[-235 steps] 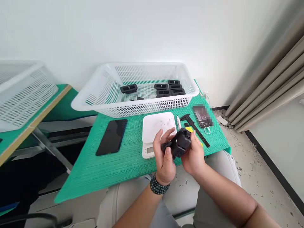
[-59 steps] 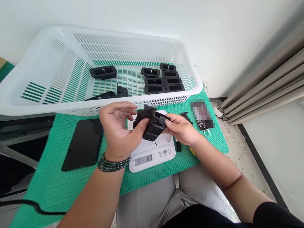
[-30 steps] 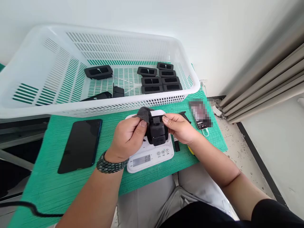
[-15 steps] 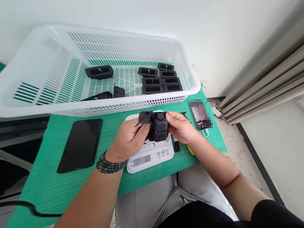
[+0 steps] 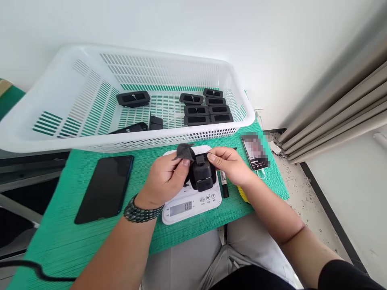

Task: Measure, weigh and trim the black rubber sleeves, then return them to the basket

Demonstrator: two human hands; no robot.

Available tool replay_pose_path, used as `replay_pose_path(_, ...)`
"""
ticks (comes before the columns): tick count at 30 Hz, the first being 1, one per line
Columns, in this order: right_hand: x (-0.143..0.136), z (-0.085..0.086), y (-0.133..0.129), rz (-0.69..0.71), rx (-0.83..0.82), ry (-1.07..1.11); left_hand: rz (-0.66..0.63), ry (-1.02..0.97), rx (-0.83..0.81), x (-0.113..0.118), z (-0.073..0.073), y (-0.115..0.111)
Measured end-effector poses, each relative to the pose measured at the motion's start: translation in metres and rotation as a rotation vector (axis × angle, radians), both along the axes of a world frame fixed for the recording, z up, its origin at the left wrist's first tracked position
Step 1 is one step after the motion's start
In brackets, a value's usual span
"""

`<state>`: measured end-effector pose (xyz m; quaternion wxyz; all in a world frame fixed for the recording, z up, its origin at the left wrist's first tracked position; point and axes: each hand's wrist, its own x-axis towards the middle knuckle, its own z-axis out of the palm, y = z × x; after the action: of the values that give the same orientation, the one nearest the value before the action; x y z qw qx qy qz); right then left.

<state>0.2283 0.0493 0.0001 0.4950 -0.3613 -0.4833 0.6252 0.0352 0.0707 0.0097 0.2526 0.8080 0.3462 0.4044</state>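
Note:
Above a white digital scale (image 5: 193, 207), both hands hold a black plastic part (image 5: 202, 175) with a boxy body and a flange around it. My left hand (image 5: 165, 177), with a beaded bracelet on its wrist, is closed on the part's left side. A dark grey cloth (image 5: 185, 152) is pinched under that thumb. My right hand (image 5: 228, 163) grips the upper right edge between thumb and fingers. The scale's display reads 0.0. Its weighing plate is mostly covered by the hands and the part.
A white perforated basket (image 5: 145, 139) behind the scale holds several black plastic parts (image 5: 196, 110). A dark tablet or large phone (image 5: 104, 189) lies left. To the right are a marker (image 5: 224, 185), a yellow object (image 5: 243, 194) and a lit phone (image 5: 255, 153) with a cable. Green mesh (image 5: 145, 237) covers the table.
The black part has tilted and dropped slightly toward me, showing more of its flange. Both hands keep their hold. The view has shifted a little, so the basket sits lower.

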Motion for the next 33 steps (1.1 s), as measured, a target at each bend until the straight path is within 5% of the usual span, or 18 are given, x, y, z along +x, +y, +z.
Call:
replay_pose_path(5, 0.057, 0.007, -0.018, -0.66, 0.333, -0.282, -0.029, 0.006, 0.053, -0.002, -0.006, 0.002)
replay_pose_path(7, 0.091, -0.004, -0.036, -0.944, 0.397, -0.484, -0.043, 0.002, 0.077, -0.002, -0.004, 0.002)
replay_pose_path(9, 0.118, -0.022, -0.055, -1.07, 0.348, -0.801, -0.066, -0.019, 0.105, 0.001, -0.001, 0.0)
replay_pose_path(15, 0.136, -0.062, -0.082, -0.792, 0.304, -1.224, -0.104, -0.041, 0.192, 0.007, 0.003, -0.005)
replay_pose_path(23, 0.133, -0.062, -0.076, -0.718, 0.234, -1.367, -0.047, 0.001, 0.198, 0.003, 0.006, -0.004)
replay_pose_path(33, 0.133, -0.064, -0.075, -0.755, 0.239, -1.278, -0.055, 0.021, 0.159, 0.004, 0.001, -0.002)
